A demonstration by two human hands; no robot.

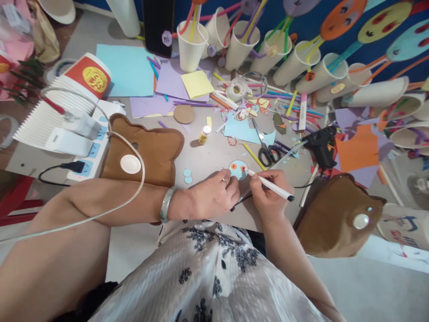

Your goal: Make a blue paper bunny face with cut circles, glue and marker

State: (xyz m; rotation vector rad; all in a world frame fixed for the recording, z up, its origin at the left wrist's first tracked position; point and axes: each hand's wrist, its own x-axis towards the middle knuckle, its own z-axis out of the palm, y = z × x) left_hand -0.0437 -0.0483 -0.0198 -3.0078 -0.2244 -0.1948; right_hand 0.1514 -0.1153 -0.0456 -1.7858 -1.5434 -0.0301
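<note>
A light blue paper circle (pixel 237 170) with two orange dots lies on the table close to its front edge. My left hand (pixel 214 192) rests at its lower left, fingers curled together and holding the circle's edge. In my right hand (pixel 271 194) is a white marker (pixel 273 187) with a black end, gripped like a pen. Its tip touches the circle by the right orange dot, which has a dark mark in it. Two small joined blue paper circles (pixel 187 175) lie left of my left hand. Black-handled scissors (pixel 264 145) lie just beyond the circle.
A black glue gun (pixel 320 145) stands to the right, its cord near my right hand. Brown cushions (pixel 140 147) flank both sides. A power strip (pixel 90 152) with a loose white cable lies left. Paper cups (pixel 191 47) with straws line the back. A small glue bottle (pixel 204 135) stands mid-table.
</note>
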